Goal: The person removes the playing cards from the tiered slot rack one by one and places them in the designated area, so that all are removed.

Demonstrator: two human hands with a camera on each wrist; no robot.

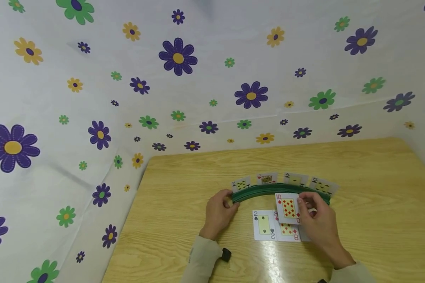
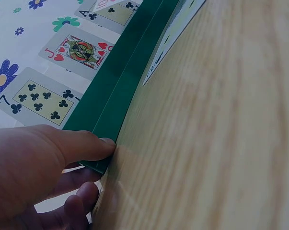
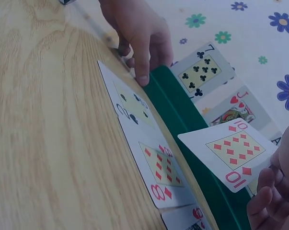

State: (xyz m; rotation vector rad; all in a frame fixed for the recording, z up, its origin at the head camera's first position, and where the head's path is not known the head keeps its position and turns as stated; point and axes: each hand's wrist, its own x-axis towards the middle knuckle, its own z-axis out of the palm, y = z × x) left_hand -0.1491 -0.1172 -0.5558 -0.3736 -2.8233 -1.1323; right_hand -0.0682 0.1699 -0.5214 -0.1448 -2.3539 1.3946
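Head: left grip (image 1: 218, 212) pinches the rack (image 1: 260, 190) to its right, likely for steadiness; right grip (image 1: 319, 222) pinches the ten (image 1: 288, 207) by one edge, presumably for readability.

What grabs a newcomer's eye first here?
Probably the ten of diamonds, pinched in the right hand above the table. Next, the curved green card holder, its left end gripped by the left hand, with four cards standing along it. Behind the table, the white backdrop is loud too, with purple, green and yellow flowers.
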